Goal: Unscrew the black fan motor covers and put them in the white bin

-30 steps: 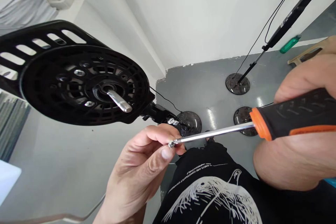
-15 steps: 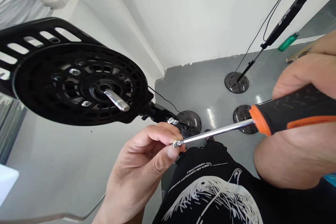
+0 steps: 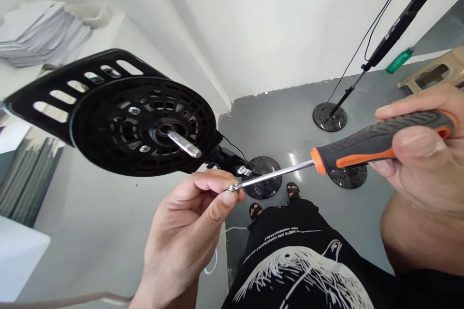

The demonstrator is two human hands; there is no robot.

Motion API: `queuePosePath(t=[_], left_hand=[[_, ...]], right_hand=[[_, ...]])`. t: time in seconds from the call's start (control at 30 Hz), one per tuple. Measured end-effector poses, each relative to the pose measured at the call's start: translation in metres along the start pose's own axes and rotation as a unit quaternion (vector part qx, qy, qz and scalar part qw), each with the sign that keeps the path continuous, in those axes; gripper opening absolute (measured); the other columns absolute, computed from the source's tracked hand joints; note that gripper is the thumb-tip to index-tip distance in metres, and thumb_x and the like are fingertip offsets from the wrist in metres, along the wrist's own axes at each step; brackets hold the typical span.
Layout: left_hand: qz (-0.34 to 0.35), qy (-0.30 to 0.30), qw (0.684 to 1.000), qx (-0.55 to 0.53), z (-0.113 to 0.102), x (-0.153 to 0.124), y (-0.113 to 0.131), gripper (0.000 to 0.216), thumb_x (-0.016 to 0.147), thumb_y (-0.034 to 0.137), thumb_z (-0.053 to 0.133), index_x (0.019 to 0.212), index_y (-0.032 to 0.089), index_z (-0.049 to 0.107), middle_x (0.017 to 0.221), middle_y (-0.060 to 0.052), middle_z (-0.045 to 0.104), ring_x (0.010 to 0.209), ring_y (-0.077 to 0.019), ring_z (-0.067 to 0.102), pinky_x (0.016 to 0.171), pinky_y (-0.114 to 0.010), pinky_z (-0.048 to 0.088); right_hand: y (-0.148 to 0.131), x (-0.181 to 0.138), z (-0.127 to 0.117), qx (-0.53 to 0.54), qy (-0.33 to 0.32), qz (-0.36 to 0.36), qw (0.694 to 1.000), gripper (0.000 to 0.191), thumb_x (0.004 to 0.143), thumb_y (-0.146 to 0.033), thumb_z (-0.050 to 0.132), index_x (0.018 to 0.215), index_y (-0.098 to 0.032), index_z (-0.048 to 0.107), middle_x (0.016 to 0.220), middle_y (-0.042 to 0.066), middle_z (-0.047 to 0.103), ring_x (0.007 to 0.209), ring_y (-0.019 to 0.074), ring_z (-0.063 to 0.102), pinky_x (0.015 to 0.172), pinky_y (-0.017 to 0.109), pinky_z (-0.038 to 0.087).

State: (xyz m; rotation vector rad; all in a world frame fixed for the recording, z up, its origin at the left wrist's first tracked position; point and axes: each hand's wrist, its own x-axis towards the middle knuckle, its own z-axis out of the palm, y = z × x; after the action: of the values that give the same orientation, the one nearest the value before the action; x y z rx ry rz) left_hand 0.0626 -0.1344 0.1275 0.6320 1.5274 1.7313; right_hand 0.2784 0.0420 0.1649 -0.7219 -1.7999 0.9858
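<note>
The screwdriver (image 3: 337,153) has a dark grey ribbed handle, an orange collar and inlay, and a slim bright steel shaft that slopes down towards its tip. The right hand (image 3: 424,164) is closed around the rear of the handle, leaving the collar and shaft clear ahead of the grip. At the tip, a small metal screw (image 3: 232,188) sits pinched between thumb and index finger of the left hand (image 3: 192,217), below and right of the black fan motor housing (image 3: 145,125). A bare silver spindle (image 3: 184,145) juts from that housing; right of it lies a glossy round base (image 3: 261,164)
</note>
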Motion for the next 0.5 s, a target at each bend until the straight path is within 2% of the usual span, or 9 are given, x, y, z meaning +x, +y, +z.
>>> queuePosePath(t=[0.07, 0.1, 0.17, 0.27, 0.33, 0.43, 0.5], left_hand=[[0.004, -0.006, 1.000, 0.012, -0.002, 0.001, -0.001, 0.017, 0.076, 0.038, 0.098, 0.078, 0.030, 0.082, 0.075, 0.002, 0.074, 0.071, -0.0122, 0.068, 0.068, -0.020, 0.060], [0.004, -0.010, 1.000, 0.019, -0.003, 0.001, -0.002, 0.017, 0.077, 0.037, 0.097, 0.078, 0.030, 0.082, 0.076, 0.002, 0.075, 0.072, -0.0121, 0.068, 0.068, -0.020, 0.060], [0.004, -0.019, 1.000, 0.024, -0.004, 0.001, -0.002, 0.014, 0.079, 0.037, 0.095, 0.080, 0.031, 0.082, 0.078, 0.002, 0.075, 0.074, -0.0119, 0.069, 0.070, -0.019, 0.061], [0.001, -0.022, 1.000, 0.010, -0.002, 0.001, 0.002, 0.013, 0.079, 0.036, 0.095, 0.082, 0.032, 0.083, 0.079, 0.003, 0.077, 0.074, -0.0113, 0.071, 0.073, -0.019, 0.062], [-0.008, -0.016, 1.000, 0.002, 0.001, 0.003, 0.004, 0.016, 0.076, 0.036, 0.098, 0.081, 0.031, 0.083, 0.079, 0.004, 0.078, 0.074, -0.0115, 0.073, 0.073, -0.018, 0.063], [-0.037, 0.006, 0.999, -0.010, 0.005, 0.005, 0.002, 0.025, 0.069, 0.036, 0.102, 0.086, 0.030, 0.085, 0.079, 0.002, 0.080, 0.073, -0.0127, 0.075, 0.073, -0.019, 0.065], [-0.063, 0.014, 0.998, -0.015, 0.000, 0.002, -0.002, 0.032, 0.069, 0.036, 0.102, 0.096, 0.031, 0.085, 0.085, 0.001, 0.082, 0.076, -0.0137, 0.076, 0.073, -0.020, 0.066]], right_hand=[[0.001, 0.003, -0.004, 0.025, -0.043, 0.016, 0.999, 0.028, 0.090, -0.048, 0.086, 0.098, -0.025, 0.073, 0.058, -0.005, 0.056, 0.044, 0.0132, 0.058, 0.036, 0.032, 0.043], [0.001, 0.003, -0.006, 0.027, -0.051, 0.029, 0.998, 0.029, 0.088, -0.048, 0.088, 0.098, -0.025, 0.074, 0.062, -0.004, 0.061, 0.046, 0.0150, 0.062, 0.037, 0.034, 0.046], [0.002, 0.001, -0.009, 0.035, -0.035, 0.049, 0.998, 0.028, 0.086, -0.045, 0.090, 0.098, -0.025, 0.075, 0.069, -0.003, 0.065, 0.049, 0.0175, 0.066, 0.037, 0.037, 0.049], [0.005, -0.004, -0.006, 0.085, 0.005, 0.062, 0.994, 0.012, 0.086, -0.022, 0.085, 0.094, -0.024, 0.076, 0.074, -0.001, 0.070, 0.044, 0.0180, 0.064, 0.031, 0.036, 0.046], [0.008, -0.006, -0.002, 0.118, 0.023, 0.072, 0.990, 0.017, 0.083, -0.009, 0.077, 0.091, -0.024, 0.076, 0.073, 0.000, 0.073, 0.042, 0.0173, 0.063, 0.029, 0.033, 0.045], [0.012, -0.007, 0.000, 0.153, 0.035, 0.092, 0.983, 0.016, 0.084, -0.009, 0.076, 0.089, -0.024, 0.078, 0.072, 0.002, 0.074, 0.044, 0.0172, 0.065, 0.031, 0.029, 0.047], [0.016, -0.006, -0.006, 0.174, 0.029, 0.098, 0.979, 0.010, 0.086, -0.016, 0.082, 0.090, -0.024, 0.079, 0.073, 0.003, 0.075, 0.044, 0.0170, 0.065, 0.031, 0.029, 0.048]])
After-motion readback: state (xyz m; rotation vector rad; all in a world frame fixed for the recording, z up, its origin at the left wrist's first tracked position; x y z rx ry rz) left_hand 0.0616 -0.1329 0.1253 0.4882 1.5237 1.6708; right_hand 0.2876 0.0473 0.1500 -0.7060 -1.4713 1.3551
